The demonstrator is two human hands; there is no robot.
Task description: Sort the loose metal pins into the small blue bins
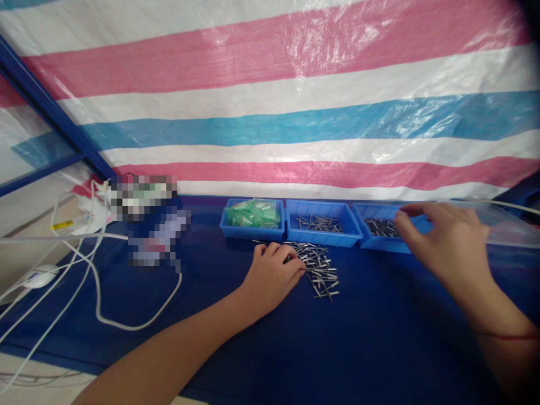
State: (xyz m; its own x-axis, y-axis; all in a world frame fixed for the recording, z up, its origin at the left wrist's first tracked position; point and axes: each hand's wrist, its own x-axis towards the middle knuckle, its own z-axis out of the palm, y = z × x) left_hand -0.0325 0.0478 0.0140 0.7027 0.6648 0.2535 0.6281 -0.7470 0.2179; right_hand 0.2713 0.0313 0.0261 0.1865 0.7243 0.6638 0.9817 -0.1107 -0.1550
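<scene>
On the blue tabletop lies a loose pile of thin metal pop rivets. My left hand rests at the pile's left side, fingers curled and thumb close to the index finger among the rivets. What is between those fingertips is mostly hidden. Over the right blue bin, which holds more rivets, hovers my right hand. Its thumb and index finger bend toward each other in a pinch, and anything small between their tips cannot be made out. The middle blue bin has rivets scattered on its floor.
A left blue bin contains green plastic packets. White cables loop across the table's left side, near a white mouse-shaped object and blurred-out items. Behind the bins hangs a striped plastic sheet. Clear plastic lies at right.
</scene>
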